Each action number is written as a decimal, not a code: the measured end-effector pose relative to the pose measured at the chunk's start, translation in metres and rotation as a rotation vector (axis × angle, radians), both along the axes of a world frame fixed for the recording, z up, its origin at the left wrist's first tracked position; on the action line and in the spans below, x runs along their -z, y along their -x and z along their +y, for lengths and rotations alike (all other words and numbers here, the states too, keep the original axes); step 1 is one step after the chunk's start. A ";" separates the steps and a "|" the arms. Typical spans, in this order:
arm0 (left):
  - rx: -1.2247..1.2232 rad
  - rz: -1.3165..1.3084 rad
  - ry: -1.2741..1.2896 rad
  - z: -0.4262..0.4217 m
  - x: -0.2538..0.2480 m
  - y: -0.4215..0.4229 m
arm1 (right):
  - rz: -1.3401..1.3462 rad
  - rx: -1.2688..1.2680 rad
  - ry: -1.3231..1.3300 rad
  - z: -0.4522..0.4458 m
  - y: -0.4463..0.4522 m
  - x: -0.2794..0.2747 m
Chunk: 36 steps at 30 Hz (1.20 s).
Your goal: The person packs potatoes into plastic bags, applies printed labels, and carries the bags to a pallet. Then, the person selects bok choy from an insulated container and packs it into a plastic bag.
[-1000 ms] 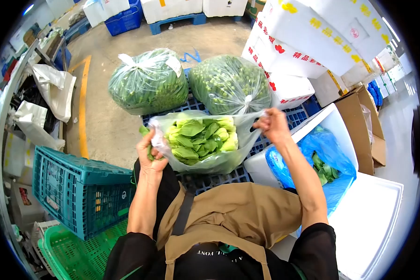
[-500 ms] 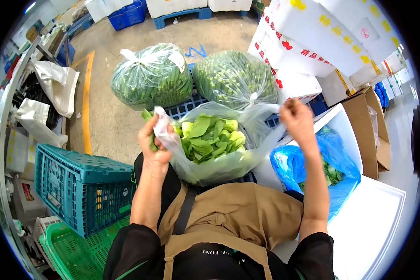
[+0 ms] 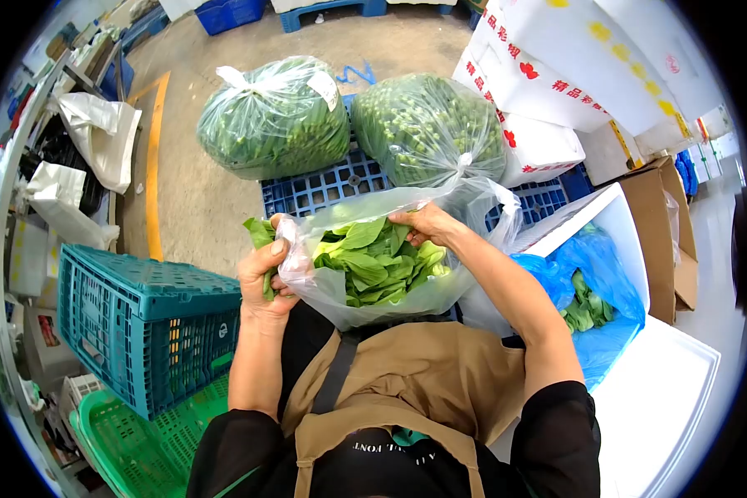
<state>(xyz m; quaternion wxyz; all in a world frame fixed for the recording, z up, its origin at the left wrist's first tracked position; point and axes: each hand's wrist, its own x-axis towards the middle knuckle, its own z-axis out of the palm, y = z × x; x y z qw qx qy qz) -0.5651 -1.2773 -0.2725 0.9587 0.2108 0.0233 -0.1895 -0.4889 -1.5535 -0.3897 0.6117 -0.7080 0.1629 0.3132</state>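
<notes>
A clear plastic bag [image 3: 307, 290] of leafy bok choy [image 3: 365, 270] stands with its mouth wide in front of my lap. On its left side, my left hand [image 3: 264, 278] grips the rim of the bag, and a few green leaves [image 3: 260, 232] stick out from the same hand. My right hand [image 3: 427, 224] reaches in over the far rim, its fingers closed on the upper bok choy leaves; the fingertips are partly hidden among them.
Two tied bags of green stalks [image 3: 278, 120] sit on a blue pallet [image 3: 307, 192] beyond. To the right stands a white foam box [image 3: 631, 241] with a blue bag [image 3: 598, 340] of greens inside. Teal crate [image 3: 149, 332] and green basket [image 3: 133, 448] are left; foam cartons [image 3: 548, 75] rise behind.
My right hand has let go of the bag's right edge and moved left and inward onto the bok choy. My left hand keeps hold of the bag, slightly lower.
</notes>
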 end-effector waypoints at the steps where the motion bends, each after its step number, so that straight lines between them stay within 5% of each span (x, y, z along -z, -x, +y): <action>1: 0.014 -0.031 -0.146 0.004 -0.005 -0.001 | -0.004 -0.024 -0.077 0.002 0.002 -0.004; 3: 0.048 -0.094 -0.438 0.014 -0.022 -0.004 | -0.012 -0.009 -0.055 0.005 0.004 -0.012; 5: -0.347 -0.431 -1.474 0.005 -0.053 -0.004 | -0.016 -0.017 -0.012 -0.003 0.004 -0.008; 7: -0.745 -0.417 -1.500 -0.021 -0.085 0.003 | -0.115 -0.053 0.013 -0.007 0.008 -0.004; 9: -0.335 -0.946 -1.456 -0.047 -0.096 0.014 | -0.148 -0.039 0.042 -0.005 0.009 -0.003; 11: 0.230 -1.185 -1.594 -0.091 -0.073 0.012 | -0.184 -0.028 0.045 -0.001 0.011 -0.009; 13: 0.601 -0.837 -1.939 -0.120 -0.020 -0.010 | -0.194 0.001 0.020 -0.001 0.013 -0.016; 15: 0.543 -0.765 -2.091 -0.121 0.051 -0.027 | -0.175 0.007 0.017 -0.005 0.014 -0.012; 19: 0.387 -0.842 -2.026 -0.115 0.144 -0.047 | -0.112 0.047 -0.126 -0.010 0.021 -0.030; 24: 0.558 -0.773 -1.926 -0.121 0.130 -0.053 | -0.336 0.104 -0.272 -0.047 0.027 -0.120; 26: 0.528 -0.767 -1.684 -0.120 0.103 -0.063 | -0.486 0.120 -0.147 -0.057 0.040 -0.146; 27: 0.646 -0.535 -1.489 -0.125 0.064 -0.064 | -0.572 0.131 -0.067 -0.061 0.048 -0.152; 29: 0.585 -0.056 -0.690 -0.132 0.019 -0.047 | -0.977 0.127 0.113 -0.054 0.067 -0.152; 31: 0.480 0.053 -0.398 -0.136 0.032 -0.032 | -1.431 0.148 0.424 -0.034 0.082 -0.138; 32: 0.300 0.106 -0.582 -0.161 -0.005 -0.012 | -1.462 -0.094 0.665 -0.030 0.088 -0.137; 36: 0.269 0.026 -0.452 -0.184 -0.003 0.007 | -1.547 0.029 0.915 -0.035 0.112 -0.143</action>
